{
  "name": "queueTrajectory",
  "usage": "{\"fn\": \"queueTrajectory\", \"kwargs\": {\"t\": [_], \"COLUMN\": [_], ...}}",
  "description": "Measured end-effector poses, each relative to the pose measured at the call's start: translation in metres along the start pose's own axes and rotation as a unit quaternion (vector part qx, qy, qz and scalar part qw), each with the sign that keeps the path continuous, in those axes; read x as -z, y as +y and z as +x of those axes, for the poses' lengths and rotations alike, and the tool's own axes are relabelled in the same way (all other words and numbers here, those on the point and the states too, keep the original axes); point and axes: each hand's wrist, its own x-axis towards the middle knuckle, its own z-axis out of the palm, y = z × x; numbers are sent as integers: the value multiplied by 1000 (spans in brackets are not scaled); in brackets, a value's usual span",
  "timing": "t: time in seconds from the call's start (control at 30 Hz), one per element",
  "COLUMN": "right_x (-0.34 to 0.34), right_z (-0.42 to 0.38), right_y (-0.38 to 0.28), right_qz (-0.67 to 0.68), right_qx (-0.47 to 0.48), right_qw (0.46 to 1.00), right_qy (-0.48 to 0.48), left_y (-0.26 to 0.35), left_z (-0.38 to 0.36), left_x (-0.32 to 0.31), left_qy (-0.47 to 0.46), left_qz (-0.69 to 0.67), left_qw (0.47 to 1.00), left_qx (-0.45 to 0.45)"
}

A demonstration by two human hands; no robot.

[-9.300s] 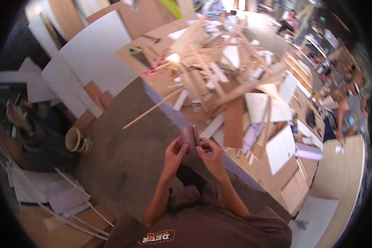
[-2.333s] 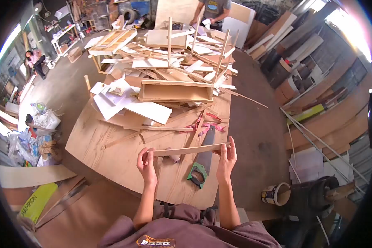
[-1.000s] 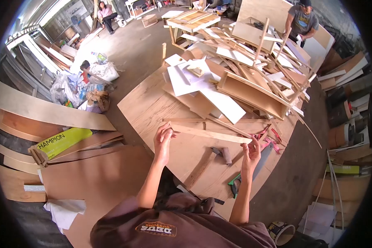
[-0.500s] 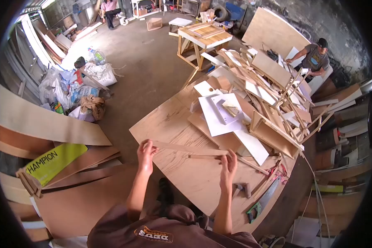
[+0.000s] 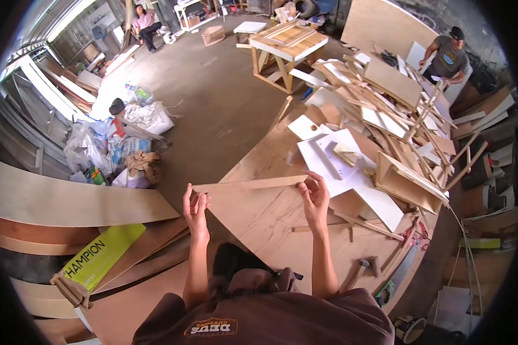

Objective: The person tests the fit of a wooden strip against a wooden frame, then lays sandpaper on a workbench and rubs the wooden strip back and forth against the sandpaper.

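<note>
A thin, narrow wooden strip [image 5: 250,184] spans the gap between my two hands, raised over the plywood tabletop [image 5: 253,221]. Its left end is pinched by my left hand [image 5: 197,211], near the tabletop's left edge. My right hand [image 5: 315,199] grips the other end between thumb and fingers. Below the right hand, a short thin stick [image 5: 311,228] lies on the plywood. A hammer [image 5: 369,266] rests closer to my body, and a handsaw [image 5: 406,267] with a green handle lies at the right edge.
Scrap boards and wood pieces [image 5: 397,109] are heaped across the far right. Behind them stands a co-worker [image 5: 446,60]. Filled plastic bags [image 5: 135,141] sit on the floor at left, near stacked curved panels [image 5: 80,201]. Farther back are a wooden table [image 5: 290,43] and a seated person [image 5: 145,26].
Both hands and the strip have risen slightly in view, and the strip's right end now tilts up. My view has shifted, moving the wood heap and tabletop rightward in the picture.
</note>
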Motion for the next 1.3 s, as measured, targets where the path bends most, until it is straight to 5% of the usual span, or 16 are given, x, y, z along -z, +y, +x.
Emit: {"fn": "queueTrajectory", "kwargs": {"t": [0.2, 0.43, 0.63, 0.87, 1.17, 1.3], "right_x": [-59, -170, -292, -386, -376, -373], "right_z": [48, 103, 173, 260, 340, 437], "right_y": [34, 62, 83, 111, 134, 178], "right_qz": [1, -55, -21, 4, 35, 87], "right_qx": [-7, -6, -14, 0, -59, -68], "right_qw": [1000, 993, 988, 988, 970, 969], "right_qy": [8, 105, 152, 154, 235, 221], "left_y": [-15, -49, -19, -12, -41, -62], "left_z": [78, 252, 406, 517, 655, 738], "left_x": [27, 41, 82, 101, -5, -71], "left_qy": [-20, -42, -87, -38, -182, -140], "left_qz": [-18, -148, -67, -24, -95, -125], "left_qw": [999, 987, 994, 999, 975, 981], "left_qx": [35, 56, 29, 9, 81, 54]}}
